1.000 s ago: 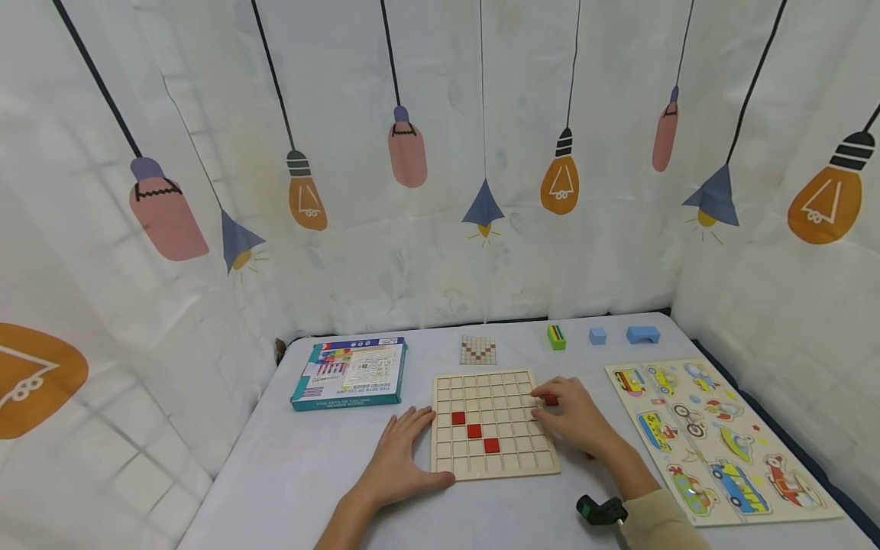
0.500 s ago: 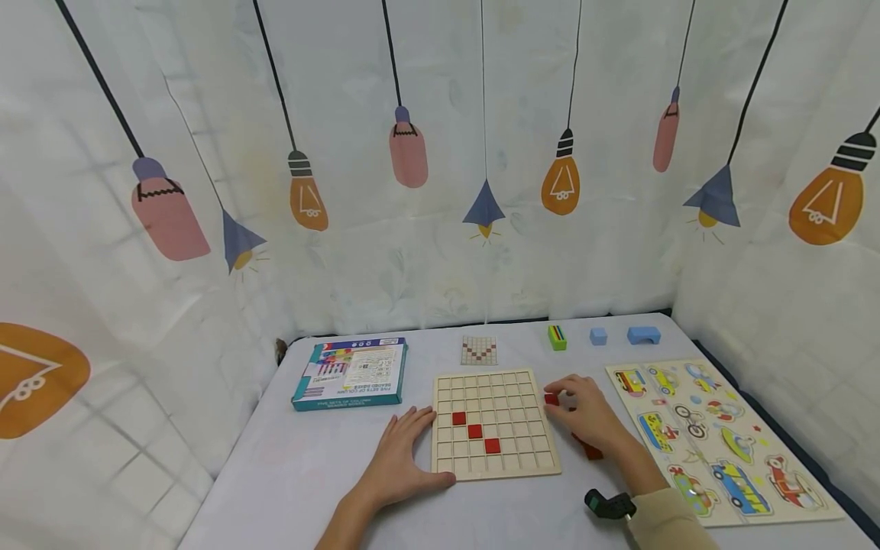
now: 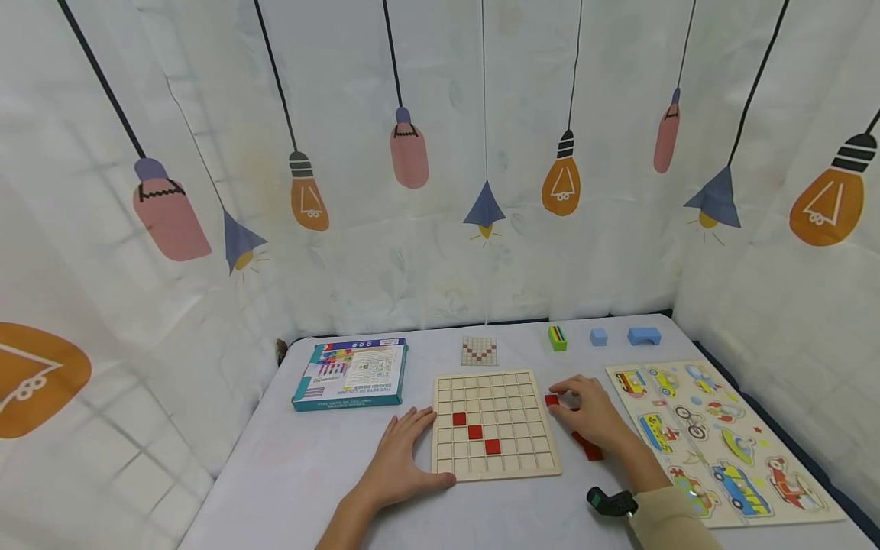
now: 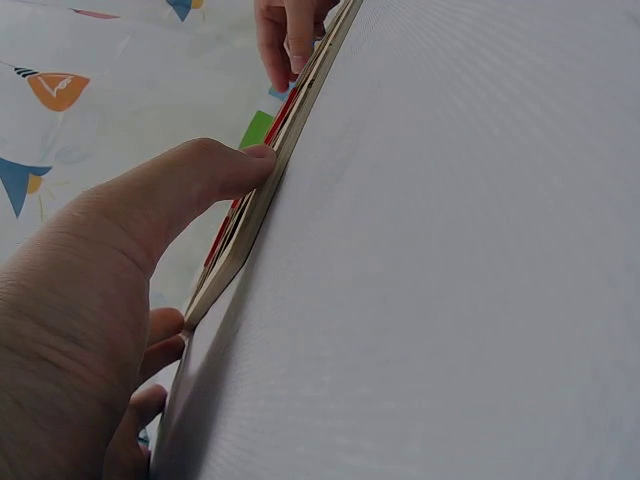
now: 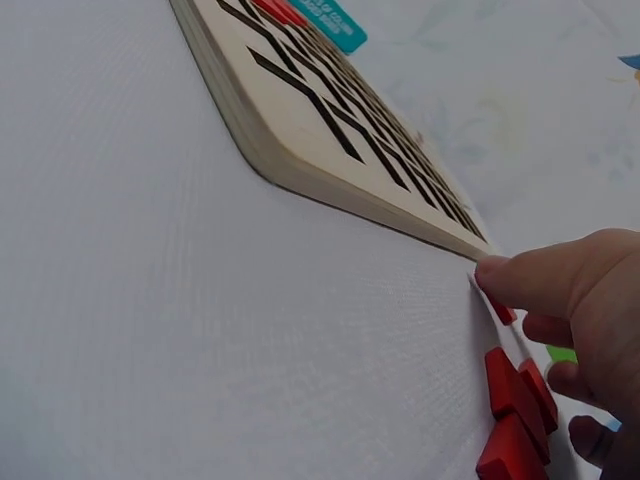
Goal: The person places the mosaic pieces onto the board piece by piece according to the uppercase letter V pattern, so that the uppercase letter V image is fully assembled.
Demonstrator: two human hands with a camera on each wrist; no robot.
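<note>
A wooden grid board [image 3: 495, 386] lies on the table, with three red square tiles [image 3: 475, 432] set diagonally in its cells. At its left side my left hand [image 3: 397, 462] rests with fingers spread along the edge and thumb at the near corner. The left wrist view shows that thumb [image 4: 225, 170] against the board's rim. Just right of the board, my right hand [image 3: 590, 412] pinches a red tile [image 3: 551, 399] between thumb and forefinger, low over the cloth. More red tiles [image 5: 515, 420] lie below the fingers in the right wrist view, partly hidden by the hand in the head view.
Behind the board lies a small pattern card [image 3: 479, 351]. A flat box [image 3: 351, 373] is at the back left. A green block [image 3: 557, 338], a blue cube [image 3: 598, 336] and a blue arch [image 3: 643, 334] stand at the back right. A vehicle puzzle [image 3: 718, 443] lies at right.
My right hand has shifted a little right, off the board's edge, uncovering more of the red tiles beside it. The left hand and the three tiles on the board stay put.
</note>
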